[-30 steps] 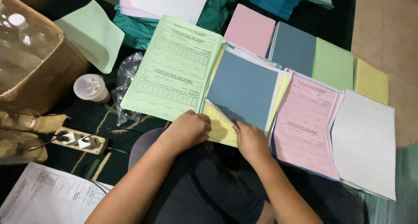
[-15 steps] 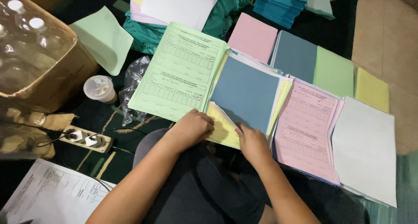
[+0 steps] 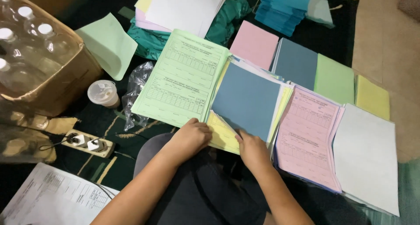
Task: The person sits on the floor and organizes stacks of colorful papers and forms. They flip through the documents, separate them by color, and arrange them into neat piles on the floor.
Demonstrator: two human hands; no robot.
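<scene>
Yellow sheet [image 3: 222, 135] pinched at its near edge by left hand [image 3: 191, 137], right hand [image 3: 251, 148] fingertips lifting the blue sheet [image 3: 247, 100] above to part them.

Both forearms reach forward from the bottom edge, converging. The left hand [image 3: 190, 137] lies knuckles up, fingers curled down and forward. The right hand [image 3: 251, 148] sits just beside it, palm down, fingers bent, thumb pointing toward the left hand.

Place: home floor used as a paper-sorting spot.
Floor: dark rug [image 3: 337, 19], tiles at 2 o'clock.
Evidence: coloured form stacks [image 3: 183, 78], power strip [image 3: 87, 143], bottle carton [image 3: 52, 82] at 10 o'clock.
</scene>
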